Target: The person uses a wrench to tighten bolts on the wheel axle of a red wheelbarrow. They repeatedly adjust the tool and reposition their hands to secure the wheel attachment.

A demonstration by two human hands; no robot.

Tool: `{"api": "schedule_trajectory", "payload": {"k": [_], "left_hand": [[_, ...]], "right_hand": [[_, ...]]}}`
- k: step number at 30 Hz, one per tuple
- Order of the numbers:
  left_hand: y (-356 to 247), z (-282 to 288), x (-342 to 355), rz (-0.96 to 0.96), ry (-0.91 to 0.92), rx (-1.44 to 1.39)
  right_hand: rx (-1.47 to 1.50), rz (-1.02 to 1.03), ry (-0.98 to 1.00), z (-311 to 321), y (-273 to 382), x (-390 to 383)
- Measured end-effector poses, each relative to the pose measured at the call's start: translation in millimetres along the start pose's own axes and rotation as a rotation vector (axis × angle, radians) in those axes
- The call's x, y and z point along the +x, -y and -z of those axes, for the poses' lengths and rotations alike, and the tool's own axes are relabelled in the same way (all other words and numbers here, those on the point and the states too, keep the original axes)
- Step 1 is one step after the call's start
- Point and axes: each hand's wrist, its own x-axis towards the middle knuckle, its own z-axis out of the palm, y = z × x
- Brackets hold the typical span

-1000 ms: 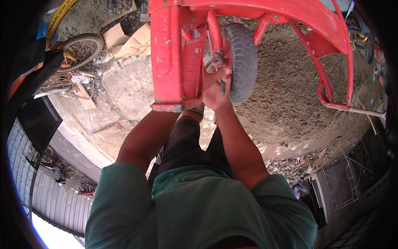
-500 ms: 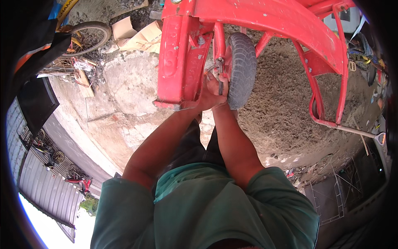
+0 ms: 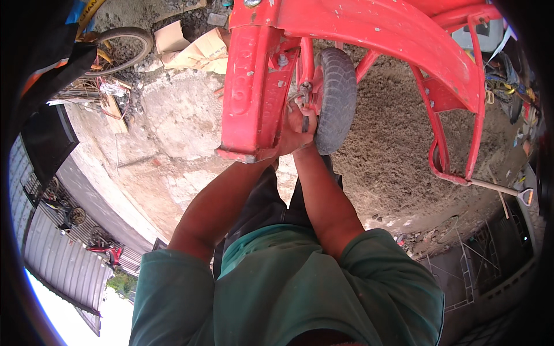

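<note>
A red painted metal frame (image 3: 248, 92) with a curved upper member fills the upper middle, a grey-black tyre (image 3: 337, 101) mounted inside it. Both forearms reach up to the hub fitting (image 3: 306, 92) on the tyre's left side. My left hand (image 3: 284, 138) is partly behind the frame's lower left member, next to my right hand; its fingers are mostly hidden. My right hand (image 3: 306, 130) is closed at the fitting, around or against a short dark part (image 3: 304, 123); what exactly it grips is too small and hidden to make out.
Torn cardboard (image 3: 199, 52), a bicycle wheel (image 3: 124, 69) and wood scraps (image 3: 115, 115) lie at upper left. Dirt and broken concrete ground (image 3: 381, 167) surrounds me. A long-handled tool (image 3: 496, 189) and clutter are at right, corrugated metal (image 3: 60, 254) at lower left.
Since a second ago, the red frame and tyre appear lower in the view, shifted slightly right. My left hand has come in beside my right at the hub, which stays there.
</note>
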Motion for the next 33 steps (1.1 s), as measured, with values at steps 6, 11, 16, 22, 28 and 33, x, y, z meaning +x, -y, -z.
{"api": "schedule_trajectory", "payload": {"k": [6,11,16,22,28,33], "left_hand": [[16,-8,8,-0.020,-0.047,-0.137],[13,-5,12,0.041,-0.041,-0.055],[8,11,6,0.041,0.039,-0.015],[1,20,2,0.093,0.043,0.131],[-2,18,1,0.107,0.023,0.254],[26,-11,27,0.051,-0.031,0.269]], "right_hand": [[0.039,0.188,-0.177,-3,-3,4],[0.020,0.154,-0.198,2,-1,8],[-0.050,0.155,-0.229,-16,-2,3],[-0.136,0.200,-0.229,-27,-4,3],[-0.131,-0.014,-0.232,-11,10,7],[-0.075,-0.012,-0.268,-3,18,24]]}}
